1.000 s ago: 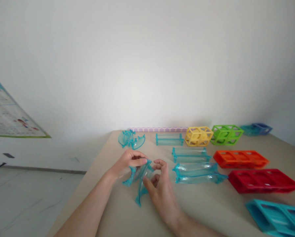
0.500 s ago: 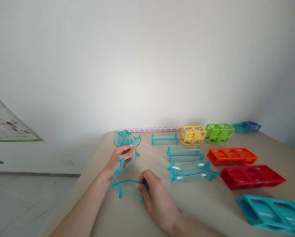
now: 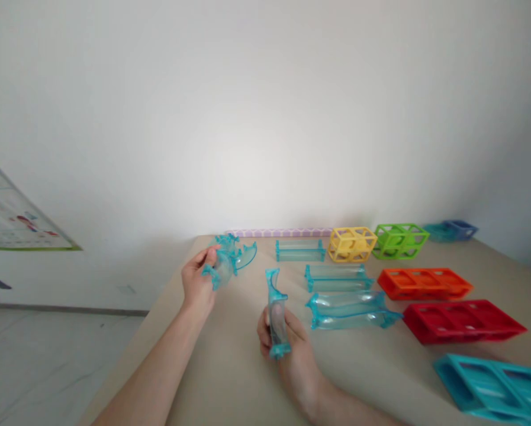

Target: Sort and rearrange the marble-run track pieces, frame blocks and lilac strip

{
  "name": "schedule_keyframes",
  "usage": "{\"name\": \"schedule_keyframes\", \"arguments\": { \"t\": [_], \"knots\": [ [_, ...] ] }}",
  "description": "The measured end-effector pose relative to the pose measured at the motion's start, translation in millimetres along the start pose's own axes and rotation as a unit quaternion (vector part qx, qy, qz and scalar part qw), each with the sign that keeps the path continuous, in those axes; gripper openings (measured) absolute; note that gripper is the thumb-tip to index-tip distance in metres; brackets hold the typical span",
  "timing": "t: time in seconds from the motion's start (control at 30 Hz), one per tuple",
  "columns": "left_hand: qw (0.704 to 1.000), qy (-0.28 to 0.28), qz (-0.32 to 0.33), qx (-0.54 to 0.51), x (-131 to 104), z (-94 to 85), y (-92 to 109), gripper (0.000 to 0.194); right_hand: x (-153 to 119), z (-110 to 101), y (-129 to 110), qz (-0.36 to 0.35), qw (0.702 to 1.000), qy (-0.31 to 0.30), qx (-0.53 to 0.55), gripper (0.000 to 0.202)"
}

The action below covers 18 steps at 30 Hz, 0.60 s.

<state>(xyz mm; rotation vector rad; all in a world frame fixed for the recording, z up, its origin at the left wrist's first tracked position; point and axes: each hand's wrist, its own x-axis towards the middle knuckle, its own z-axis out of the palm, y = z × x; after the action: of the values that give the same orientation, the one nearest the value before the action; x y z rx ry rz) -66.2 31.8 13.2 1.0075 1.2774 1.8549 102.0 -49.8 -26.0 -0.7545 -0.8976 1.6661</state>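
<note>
My left hand [image 3: 198,275] is closed on a curved clear-blue plastic track piece [image 3: 221,269], in front of a cluster of similar blue pieces [image 3: 227,239] at the table's far left corner. Those pieces partly overlap in view, so I cannot tell whether they touch. My right hand [image 3: 287,343] grips another curved clear-blue track piece [image 3: 276,313], held upright with its toothed ends up and down. To its right lie straight clear-blue track pieces: a pair [image 3: 351,310] nearest, one [image 3: 338,278] behind, and one [image 3: 299,251] near the wall.
On the table [image 3: 234,367] stand a yellow frame block [image 3: 351,244], a green one [image 3: 400,241], an orange one [image 3: 425,284], a red one [image 3: 464,320] and a teal one [image 3: 496,384]. A purple patterned strip [image 3: 283,232] runs along the wall. Bluish pieces [image 3: 459,229] sit at the far right.
My left hand has moved up and away toward the corner cluster with its curved piece. My right hand has turned its curved piece from lying sideways to upright.
</note>
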Motion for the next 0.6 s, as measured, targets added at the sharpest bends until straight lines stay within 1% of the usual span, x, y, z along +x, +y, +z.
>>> {"name": "schedule_keyframes", "arguments": {
  "t": [0.07, 0.1, 0.13, 0.2, 0.27, 0.3, 0.33, 0.4, 0.47, 0.6],
  "knots": [
    [1.000, 0.020, 0.016, -0.007, 0.1, -1.6, 1.2, 0.035, 1.1, -0.3, -0.4, 0.021, 0.999, 0.034, -0.012, 0.053],
    [1.000, 0.007, 0.017, -0.003, -1.9, -1.8, 2.0, 0.033, 1.9, -0.2, -0.3, 0.036, 0.998, 0.055, -0.023, 0.053],
    [1.000, -0.028, 0.013, 0.007, -5.1, -1.5, 2.7, 0.032, 2.7, 0.1, -0.1, 0.051, 0.995, 0.075, -0.036, 0.052],
    [0.990, -0.137, -0.002, 0.033, -13.5, 0.3, 3.3, 0.031, 4.4, 1.0, 0.6, 0.062, 0.991, 0.096, -0.067, 0.051],
    [0.969, -0.240, -0.008, 0.053, -21.5, 2.6, 2.6, 0.031, 6.3, 2.0, 1.7, 0.052, 0.990, 0.087, -0.102, 0.050],
    [0.960, -0.273, -0.006, 0.057, -24.4, 3.5, 2.0, 0.031, 7.1, 2.3, 2.2, 0.046, 0.989, 0.074, -0.115, 0.050],
    [0.954, -0.294, 0.000, 0.058, -26.2, 4.2, 1.5, 0.030, 7.8, 2.5, 2.6, 0.040, 0.989, 0.063, -0.125, 0.050],
    [0.949, -0.311, 0.014, 0.058, -27.1, 4.8, 0.8, 0.029, 8.7, 2.7, 2.7, 0.037, 0.990, 0.043, -0.128, 0.050],
    [0.948, -0.310, 0.033, 0.061, -26.3, 4.7, 1.0, 0.026, 8.9, 2.4, 1.8, 0.047, 0.992, 0.030, -0.117, 0.049],
    [0.943, -0.301, 0.105, 0.100, -27.1, 4.8, 2.9, 0.022, 8.3, 1.3, -0.6, 0.063, 0.995, 0.029, -0.073, 0.044]
  ]
}}
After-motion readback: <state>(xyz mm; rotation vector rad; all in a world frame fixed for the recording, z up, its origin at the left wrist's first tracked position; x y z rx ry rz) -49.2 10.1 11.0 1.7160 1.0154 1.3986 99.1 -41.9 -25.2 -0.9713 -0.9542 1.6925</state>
